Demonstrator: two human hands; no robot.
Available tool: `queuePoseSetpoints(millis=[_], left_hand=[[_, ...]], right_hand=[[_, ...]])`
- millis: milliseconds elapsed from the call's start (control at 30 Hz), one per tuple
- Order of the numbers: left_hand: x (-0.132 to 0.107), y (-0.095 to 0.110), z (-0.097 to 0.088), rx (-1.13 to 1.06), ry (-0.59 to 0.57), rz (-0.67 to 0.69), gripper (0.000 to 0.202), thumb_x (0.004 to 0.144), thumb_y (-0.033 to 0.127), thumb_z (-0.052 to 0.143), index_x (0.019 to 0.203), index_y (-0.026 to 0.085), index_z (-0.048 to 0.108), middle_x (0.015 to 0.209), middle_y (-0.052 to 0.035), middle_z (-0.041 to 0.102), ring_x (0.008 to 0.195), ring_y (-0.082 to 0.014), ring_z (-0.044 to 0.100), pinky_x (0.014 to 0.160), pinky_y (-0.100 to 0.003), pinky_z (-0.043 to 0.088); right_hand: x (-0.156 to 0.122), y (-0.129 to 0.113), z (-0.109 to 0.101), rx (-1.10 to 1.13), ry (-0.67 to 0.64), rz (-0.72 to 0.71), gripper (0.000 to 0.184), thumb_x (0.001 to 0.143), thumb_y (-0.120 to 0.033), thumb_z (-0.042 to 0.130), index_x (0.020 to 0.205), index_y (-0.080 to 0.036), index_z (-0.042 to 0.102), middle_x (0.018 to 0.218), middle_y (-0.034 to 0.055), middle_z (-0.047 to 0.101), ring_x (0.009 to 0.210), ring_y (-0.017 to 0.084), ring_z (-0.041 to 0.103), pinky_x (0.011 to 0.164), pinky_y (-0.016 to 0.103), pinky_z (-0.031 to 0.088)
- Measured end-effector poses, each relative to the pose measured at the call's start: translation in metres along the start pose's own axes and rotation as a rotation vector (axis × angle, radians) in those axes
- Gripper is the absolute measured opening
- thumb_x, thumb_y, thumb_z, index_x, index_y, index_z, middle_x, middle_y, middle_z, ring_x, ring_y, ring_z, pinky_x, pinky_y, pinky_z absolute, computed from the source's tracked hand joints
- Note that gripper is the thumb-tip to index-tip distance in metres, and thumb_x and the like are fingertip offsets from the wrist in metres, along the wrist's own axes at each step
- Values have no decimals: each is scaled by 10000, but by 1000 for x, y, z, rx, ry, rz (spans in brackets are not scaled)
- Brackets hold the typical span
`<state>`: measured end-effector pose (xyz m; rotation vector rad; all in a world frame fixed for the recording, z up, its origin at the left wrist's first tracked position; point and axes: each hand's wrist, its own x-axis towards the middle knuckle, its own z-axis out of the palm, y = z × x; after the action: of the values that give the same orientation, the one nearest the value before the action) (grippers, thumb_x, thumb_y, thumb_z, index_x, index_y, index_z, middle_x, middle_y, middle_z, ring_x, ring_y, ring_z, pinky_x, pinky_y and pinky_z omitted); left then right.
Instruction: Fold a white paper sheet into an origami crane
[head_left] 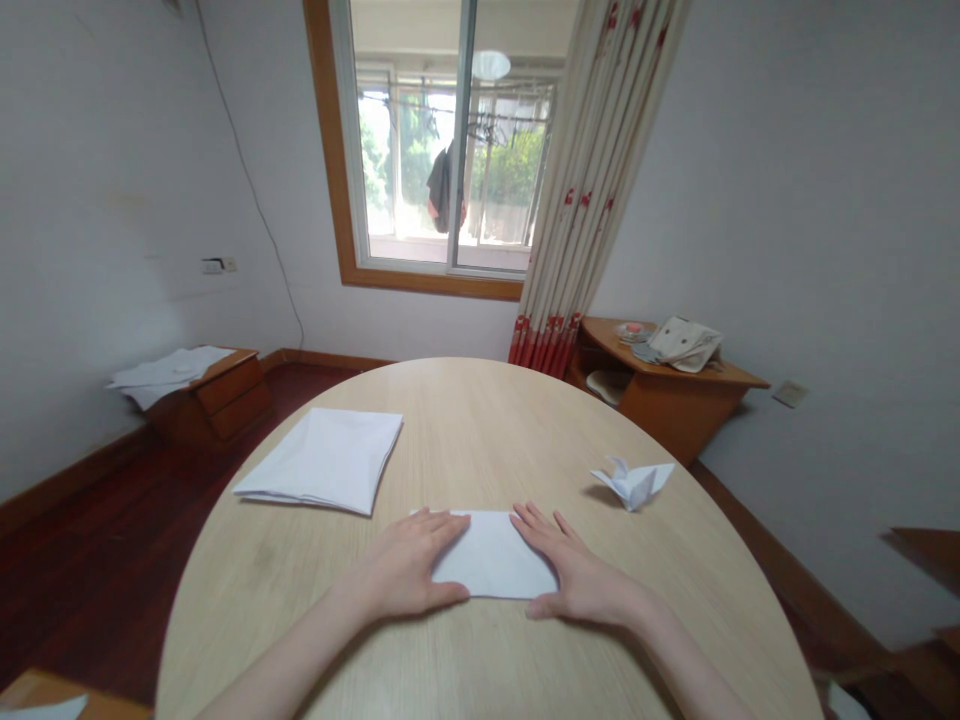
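A folded white sheet of paper (491,555) lies flat on the round wooden table (480,420), close to me. My left hand (409,570) rests open on the paper's left part, fingers stretched flat and thumb along its near edge. My right hand (574,570) lies open on its right part, fingers flat and pointing up-left. Both hands press the paper down. A stack of white paper sheets (322,460) lies to the left, farther back. A folded paper crane (632,482) stands on the right side of the table.
A low wooden cabinet (214,395) with loose papers stands by the left wall. A wooden corner desk (667,385) with a bag and small items is at the right, beside a curtain (592,180) and window (442,140). Dark red wooden floor surrounds the table.
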<state>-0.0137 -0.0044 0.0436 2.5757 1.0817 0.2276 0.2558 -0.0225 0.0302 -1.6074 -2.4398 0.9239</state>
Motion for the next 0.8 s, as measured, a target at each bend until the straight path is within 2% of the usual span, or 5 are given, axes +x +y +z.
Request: queuePoseSetpoints(millis=[300, 467, 567, 667, 800], left_hand=[[-1, 0, -1, 22, 45, 56, 776, 696, 446, 719, 1368, 174, 441, 1385, -133, 504, 1257, -318, 482, 1065, -478, 354], [-3, 0, -2, 21, 68, 67, 719, 690, 317, 655, 1357, 149, 445, 1373, -136, 514, 1247, -301, 489, 1063, -449, 368], [-4, 0, -3, 23, 82, 77, 687, 628, 191, 588, 1304, 136, 481, 1358, -138, 523, 1228, -298, 501, 1052, -424, 384], [-6, 1, -5, 18, 104, 84, 623, 587, 133, 536, 1210, 151, 519, 1267, -120, 583, 1135, -288, 556, 987, -410, 436], [-5, 2, -10, 27, 151, 80, 466, 633, 103, 488, 1089, 188, 534, 1072, -63, 649, 968, -245, 613, 851, -371, 489]], right_hand=[[-3, 3, -2, -8, 42, -71, 900, 761, -560, 660, 1469, -173, 261, 1544, 156, 126, 1436, 299, 56, 1150, 559, 14], [-6, 5, -4, 13, 119, -119, 784, 807, -586, 602, 1441, -199, 352, 1510, 149, 275, 1416, 317, 184, 1140, 580, 108], [-8, 5, -5, 37, 158, -116, 727, 813, -578, 602, 1411, -208, 414, 1476, 135, 360, 1390, 314, 274, 1135, 563, 177], [-10, 5, -7, 60, 192, -118, 667, 814, -566, 606, 1363, -207, 488, 1437, 131, 430, 1357, 319, 347, 1112, 547, 257], [-10, 3, -9, 87, 246, -145, 577, 820, -534, 607, 1288, -198, 571, 1345, 132, 543, 1290, 324, 449, 1086, 550, 305]])
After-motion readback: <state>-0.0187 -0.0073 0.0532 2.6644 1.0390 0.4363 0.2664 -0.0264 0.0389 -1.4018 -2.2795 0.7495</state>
